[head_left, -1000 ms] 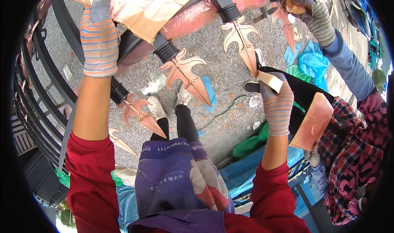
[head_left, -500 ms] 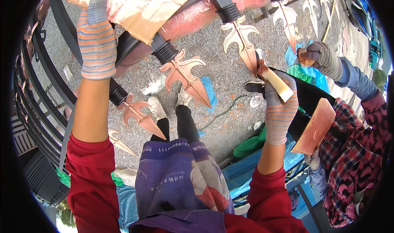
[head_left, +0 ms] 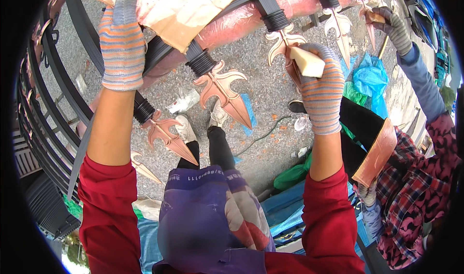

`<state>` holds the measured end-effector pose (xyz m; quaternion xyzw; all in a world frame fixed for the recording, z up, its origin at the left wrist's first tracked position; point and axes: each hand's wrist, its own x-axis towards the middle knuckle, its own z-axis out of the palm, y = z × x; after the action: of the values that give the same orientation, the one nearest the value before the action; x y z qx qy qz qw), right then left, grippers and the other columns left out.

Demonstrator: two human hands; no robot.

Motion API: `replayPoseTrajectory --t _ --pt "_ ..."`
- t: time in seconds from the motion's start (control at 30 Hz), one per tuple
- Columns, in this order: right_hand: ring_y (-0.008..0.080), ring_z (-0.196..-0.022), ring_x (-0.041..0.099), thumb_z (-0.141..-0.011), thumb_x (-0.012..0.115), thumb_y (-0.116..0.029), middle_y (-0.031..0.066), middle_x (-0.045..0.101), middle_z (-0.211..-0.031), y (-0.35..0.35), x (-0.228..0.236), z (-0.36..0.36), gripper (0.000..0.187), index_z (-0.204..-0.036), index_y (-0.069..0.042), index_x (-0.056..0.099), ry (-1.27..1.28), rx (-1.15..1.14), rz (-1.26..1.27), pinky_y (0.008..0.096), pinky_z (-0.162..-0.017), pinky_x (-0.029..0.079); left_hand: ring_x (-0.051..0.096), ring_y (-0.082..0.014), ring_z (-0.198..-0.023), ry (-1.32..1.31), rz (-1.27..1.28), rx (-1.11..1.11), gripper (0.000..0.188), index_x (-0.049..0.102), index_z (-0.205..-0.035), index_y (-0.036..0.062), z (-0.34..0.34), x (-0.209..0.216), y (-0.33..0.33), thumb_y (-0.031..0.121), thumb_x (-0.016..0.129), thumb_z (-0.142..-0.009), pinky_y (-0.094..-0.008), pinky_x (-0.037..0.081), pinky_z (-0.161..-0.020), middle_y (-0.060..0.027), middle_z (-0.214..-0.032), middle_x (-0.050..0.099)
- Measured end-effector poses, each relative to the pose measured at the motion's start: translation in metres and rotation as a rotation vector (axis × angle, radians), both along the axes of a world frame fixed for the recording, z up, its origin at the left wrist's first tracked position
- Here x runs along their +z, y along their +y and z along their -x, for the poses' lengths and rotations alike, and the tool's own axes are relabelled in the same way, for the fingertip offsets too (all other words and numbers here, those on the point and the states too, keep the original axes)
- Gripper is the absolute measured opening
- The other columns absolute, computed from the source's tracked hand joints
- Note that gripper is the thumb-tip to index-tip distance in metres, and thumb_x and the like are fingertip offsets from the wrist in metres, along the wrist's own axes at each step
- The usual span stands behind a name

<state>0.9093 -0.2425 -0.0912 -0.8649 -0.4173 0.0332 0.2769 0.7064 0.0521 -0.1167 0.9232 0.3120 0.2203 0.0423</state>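
My left hand, in a striped knit glove, grips the edge of a flat piece of cardboard smeared with pinkish paint. My right hand, gloved alike, is closed on a cream sponge block. The sponge lies against a copper-coloured spearhead finial on a black fence bar, and hand and sponge hide part of its blade. Nearer me, another copper finial points down to the right. One more copper finial sits below my left wrist.
A co-worker's gloved hand holds a small sponge at a finial farther right; their other hand holds a copper-smeared board. Black curved fence bars fill the left side. A pink plastic-wrapped rail runs behind the finials. Blue plastic lies on the ground.
My right hand has moved up and slightly left, bringing the sponge onto the finial's upper part. My left hand and the cardboard shift slightly right. The co-worker's sponge hand has moved up to a farther finial.
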Motion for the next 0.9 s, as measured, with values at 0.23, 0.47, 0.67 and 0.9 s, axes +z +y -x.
replayPoseTrajectory --t 0.23,0.47,0.67,0.9 --pt "0.0199 -0.083 0.066 -0.086 0.069 -0.005 0.0104 0.07 -0.092 0.004 0.002 -0.012 0.02 -0.106 -0.003 0.066 0.281 -0.141 -0.209 0.03 -0.079 0.051 0.063 -0.035 -0.093 -0.12 0.09 -0.007 0.053 0.054 -0.131 0.0028 0.003 -0.004 0.001 -0.003 0.068 -0.08 -0.0365 0.052 -0.083 -0.0176 -0.105 0.065" --pt "0.0257 -0.079 0.066 -0.082 0.068 -0.002 0.0113 0.069 -0.088 -0.025 -0.003 -0.016 0.021 -0.103 -0.005 0.067 0.366 -0.361 -0.173 0.0335 -0.076 0.052 0.063 -0.0285 -0.097 -0.138 0.143 -0.011 0.05 0.053 -0.133 0.0032 -0.001 0.018 -0.011 -0.004 0.065 -0.084 -0.0326 0.051 -0.089 -0.0145 -0.112 0.064" --pt "0.0274 -0.086 0.067 -0.082 0.068 -0.001 0.0142 0.069 -0.094 -0.008 0.0 -0.008 0.021 -0.103 -0.003 0.067 0.174 -0.128 -0.21 0.0347 -0.08 0.051 0.063 -0.0279 -0.104 -0.157 0.176 -0.013 0.045 0.054 -0.131 0.0011 -0.002 0.021 -0.006 -0.002 0.064 -0.087 -0.0322 0.05 -0.091 -0.0148 -0.116 0.064" --pt "0.0243 -0.091 0.064 -0.079 0.067 0.002 0.0102 0.066 -0.1 0.005 0.015 0.02 0.024 -0.102 -0.004 0.065 0.047 0.109 -0.164 0.0337 -0.085 0.049 0.064 -0.0285 -0.099 -0.105 -0.013 -0.128 0.047 0.054 -0.132 0.0042 0.01 0.012 0.0 0.001 0.066 -0.087 -0.0327 0.052 -0.087 -0.0139 -0.113 0.064"
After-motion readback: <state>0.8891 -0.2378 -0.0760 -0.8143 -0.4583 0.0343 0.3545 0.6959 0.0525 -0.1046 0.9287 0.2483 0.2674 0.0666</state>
